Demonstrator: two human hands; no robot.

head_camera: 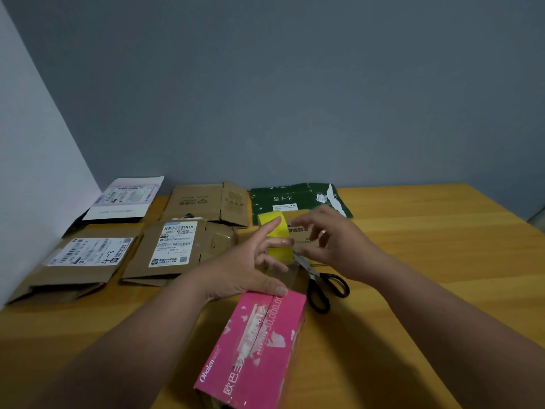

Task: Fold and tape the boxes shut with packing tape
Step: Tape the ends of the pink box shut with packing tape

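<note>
one pink box (259,346) lies in the lower middle of the frame on the wooden table (442,261), its long side running from the bottom edge up toward the centre. its two top flaps meet in one seam along the middle, and a clear strip of tape (283,273) goes up from its far end to one yellow tape roll (275,239) in the centre of the frame.

the left hand (250,267) comes from the lower left. its thumb presses on the far end of the pink box, and its other fingers are stretched out toward the roll and touch it; the index finger lies on the side of the roll. the right hand (333,240) comes from the lower right, and its fingers are bent at the right side of the roll. i cannot tell if it really grips the roll or the tape.

one pair of black-handled scissors (321,284) lies on the table just right of the pink box, below the right hand.

in the left and upper middle of the frame there are five flattened boxes: three brown (177,249), one white (126,199) and one green (295,200). one more brown cardboard (303,234) shows behind the hands.
</note>
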